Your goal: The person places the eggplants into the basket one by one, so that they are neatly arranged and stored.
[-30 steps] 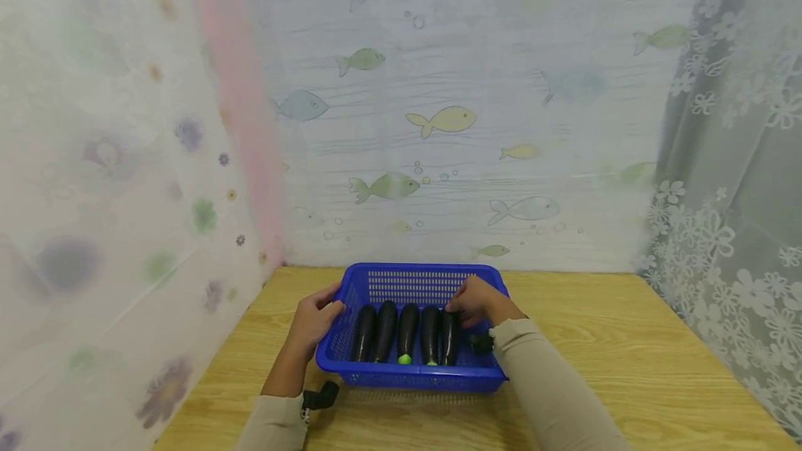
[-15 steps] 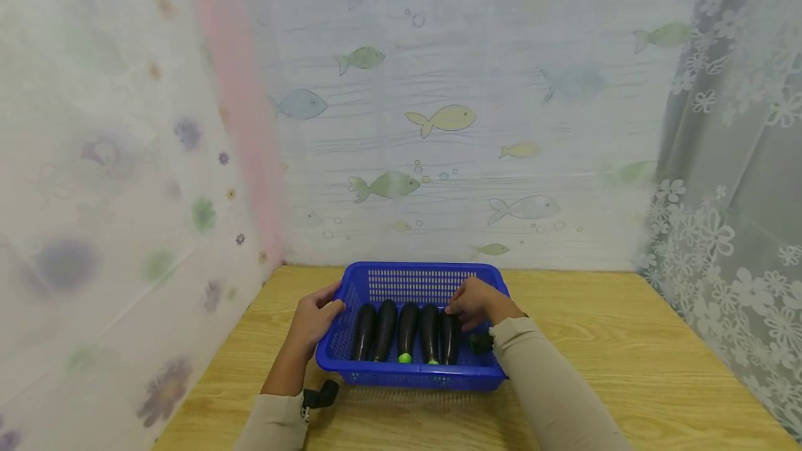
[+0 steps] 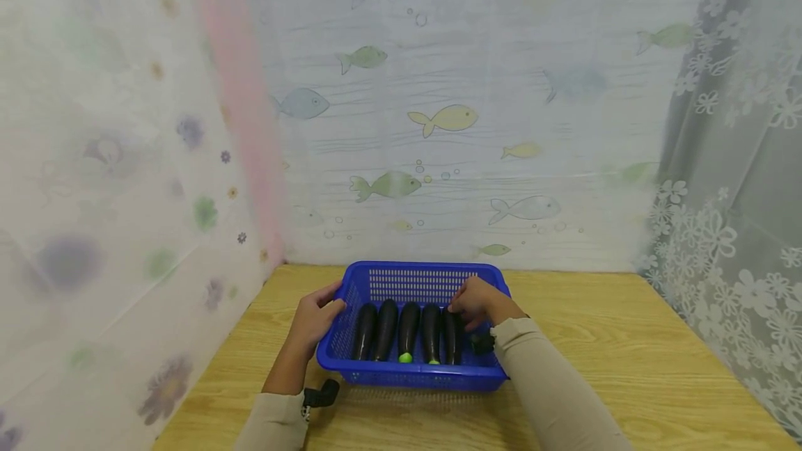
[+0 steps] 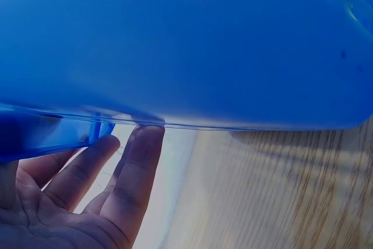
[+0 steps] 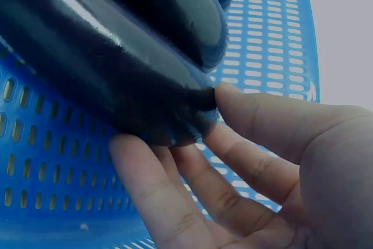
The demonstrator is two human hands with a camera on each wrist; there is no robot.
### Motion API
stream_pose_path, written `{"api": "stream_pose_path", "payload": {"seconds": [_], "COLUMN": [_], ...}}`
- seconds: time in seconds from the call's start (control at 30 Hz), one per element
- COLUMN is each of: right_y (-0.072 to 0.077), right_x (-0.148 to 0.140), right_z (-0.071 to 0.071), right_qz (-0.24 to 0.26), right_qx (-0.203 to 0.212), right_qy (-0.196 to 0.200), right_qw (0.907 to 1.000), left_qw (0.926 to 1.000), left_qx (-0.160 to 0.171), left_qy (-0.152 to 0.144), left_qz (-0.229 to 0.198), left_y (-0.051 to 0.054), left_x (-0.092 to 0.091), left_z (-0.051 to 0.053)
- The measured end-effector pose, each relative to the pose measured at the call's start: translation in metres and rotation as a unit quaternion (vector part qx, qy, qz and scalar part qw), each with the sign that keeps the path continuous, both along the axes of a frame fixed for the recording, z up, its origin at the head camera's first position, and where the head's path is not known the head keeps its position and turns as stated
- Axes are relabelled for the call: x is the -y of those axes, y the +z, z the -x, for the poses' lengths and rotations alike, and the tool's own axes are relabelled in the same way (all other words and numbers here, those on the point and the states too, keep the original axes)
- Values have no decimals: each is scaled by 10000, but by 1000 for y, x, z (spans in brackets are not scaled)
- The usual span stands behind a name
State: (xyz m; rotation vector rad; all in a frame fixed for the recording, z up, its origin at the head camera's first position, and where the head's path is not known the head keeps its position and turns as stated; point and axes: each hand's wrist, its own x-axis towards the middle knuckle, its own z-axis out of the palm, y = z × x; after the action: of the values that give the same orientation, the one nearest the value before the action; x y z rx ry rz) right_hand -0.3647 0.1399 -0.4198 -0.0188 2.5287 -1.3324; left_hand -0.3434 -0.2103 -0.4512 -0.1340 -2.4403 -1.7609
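In the head view a blue plastic basket (image 3: 426, 378) holds several dark eggplants (image 3: 409, 329) lying side by side, a few with green tips toward the near wall. My left hand (image 3: 315, 322) grips the basket's left rim, thumb on top; in the left wrist view its fingers (image 4: 135, 179) reach under the rim. My right hand (image 3: 479, 301) is inside the basket and pinches the far end of the rightmost eggplant (image 3: 452, 339). Close up in the right wrist view, thumb and fingers hold this eggplant (image 5: 116, 68) at its rounded end.
The basket stands on a wood-grain table (image 3: 595, 339). Behind it hangs a fish-print curtain (image 3: 451, 159), with a flowered sheet (image 3: 125, 193) on the left and a lace-patterned curtain (image 3: 727, 249) on the right. A small black device (image 3: 322, 393) is strapped at my left wrist.
The near end of the rightmost eggplant has swung slightly to the right, with my right hand still holding its far end. My left hand and the basket have stayed put.
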Motion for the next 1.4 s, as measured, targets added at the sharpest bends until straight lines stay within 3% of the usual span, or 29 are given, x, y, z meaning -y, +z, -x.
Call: {"api": "stream_pose_path", "payload": {"seconds": [0.13, 0.37, 0.47, 0.7, 0.9, 1.03, 1.13, 1.27, 1.4], "right_y": [2, 3, 2, -2, -4, 1, 9, 23, 33], "right_x": [0, 2, 2, 3, 0, -1, -1, -4, -9], "right_z": [-1, -1, 0, 3, 8, 9, 7, 2, -2], "right_qz": [40, 57, 38, 85, 64, -253, -579, -809, -654], "right_qx": [25, 146, 137, 149, -3, -278, -485, -691, -813], "right_qy": [-36, -200, -211, -249, -377, -328, -178, 56, 83], "right_qw": [10000, 9997, 9997, 9995, 9993, 9988, 9970, 9943, 9945], "left_qw": [10000, 9999, 9999, 10000, 10000, 10000, 9999, 9998, 9998], "left_qx": [21, 114, 111, 34, -4, -2, 51, 123, 129], "left_qy": [-23, -76, -62, 26, 51, 36, 7, -41, -65], "left_qz": [-67, -95, -115, -60, -32, -51, -95, -141, -125], "left_y": [4, 22, 18, 0, -2, -1, 4, 18, 30], "left_x": [-2, -8, -8, 0, 0, -1, -3, -7, -9], "left_z": [-2, -13, -11, 1, 2, 1, -3, -13, -24]}}
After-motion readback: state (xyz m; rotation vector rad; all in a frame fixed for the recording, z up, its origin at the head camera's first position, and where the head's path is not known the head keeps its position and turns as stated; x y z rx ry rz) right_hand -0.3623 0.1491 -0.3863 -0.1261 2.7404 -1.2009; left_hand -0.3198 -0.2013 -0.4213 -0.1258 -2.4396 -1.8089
